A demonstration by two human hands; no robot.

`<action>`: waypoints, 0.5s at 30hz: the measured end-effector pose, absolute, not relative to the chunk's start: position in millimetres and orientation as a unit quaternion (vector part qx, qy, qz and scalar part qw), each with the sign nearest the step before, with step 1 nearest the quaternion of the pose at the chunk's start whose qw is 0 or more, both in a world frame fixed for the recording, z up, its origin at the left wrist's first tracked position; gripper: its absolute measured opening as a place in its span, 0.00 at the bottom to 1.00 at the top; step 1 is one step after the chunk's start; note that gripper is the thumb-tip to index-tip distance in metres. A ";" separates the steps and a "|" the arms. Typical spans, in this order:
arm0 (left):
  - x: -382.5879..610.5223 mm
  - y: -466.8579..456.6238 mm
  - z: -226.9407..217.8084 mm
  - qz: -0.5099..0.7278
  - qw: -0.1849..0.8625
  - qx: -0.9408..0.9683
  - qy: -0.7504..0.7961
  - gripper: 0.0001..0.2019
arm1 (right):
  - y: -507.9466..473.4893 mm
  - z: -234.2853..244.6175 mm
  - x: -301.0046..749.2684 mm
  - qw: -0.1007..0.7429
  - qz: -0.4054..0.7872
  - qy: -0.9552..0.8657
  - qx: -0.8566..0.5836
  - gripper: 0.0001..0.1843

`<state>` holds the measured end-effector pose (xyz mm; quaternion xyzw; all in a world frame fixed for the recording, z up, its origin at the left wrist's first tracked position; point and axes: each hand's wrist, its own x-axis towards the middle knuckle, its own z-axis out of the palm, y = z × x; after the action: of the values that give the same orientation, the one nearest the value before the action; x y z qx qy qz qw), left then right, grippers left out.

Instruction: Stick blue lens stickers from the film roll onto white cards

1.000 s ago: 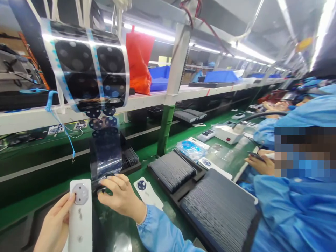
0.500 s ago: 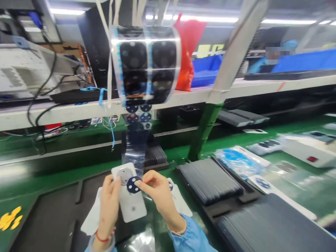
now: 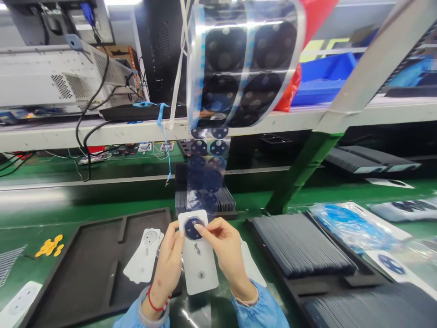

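A white rounded panel [image 3: 202, 262], like a phone back cover, is tilted slightly in front of me, with small dark characters and a round mark on its lower half. My left hand [image 3: 169, 255] grips its upper left edge between thumb and fingers. Over the round recess at its top lies a dark blue round sticker [image 3: 191, 230] with pale dots. The thumb and fingertips of my right hand [image 3: 228, 248] pinch this sticker at its right side. Behind the panel hangs a clear strip [image 3: 206, 177] of similar stickers, coming down from a large roll [image 3: 246, 68].
White panels [image 3: 143, 259] lie on a black tray [image 3: 92, 269] at left; another white panel [image 3: 252, 264] is beside my right wrist. Dark panels stand packed in a tray [image 3: 303, 246] at right. A shelf edge [image 3: 136, 132] and green post [image 3: 300, 171] bound the space ahead.
My right hand has brought the round sticker onto the panel's recess; before, it was held off it, lower right. The view has shifted left, so surroundings appear further right.
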<state>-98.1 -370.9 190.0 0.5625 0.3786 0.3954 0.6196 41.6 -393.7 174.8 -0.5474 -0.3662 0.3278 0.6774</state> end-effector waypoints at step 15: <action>-100.1 -375.9 193.6 0.395 0.597 0.584 0.382 0.23 | -396.6 180.8 37.2 0.675 0.314 -0.359 -0.563 0.22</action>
<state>-100.1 -375.9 193.6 0.5841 0.3822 0.3950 0.5973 37.2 -396.6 180.8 -0.5633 -0.3592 0.3136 0.6749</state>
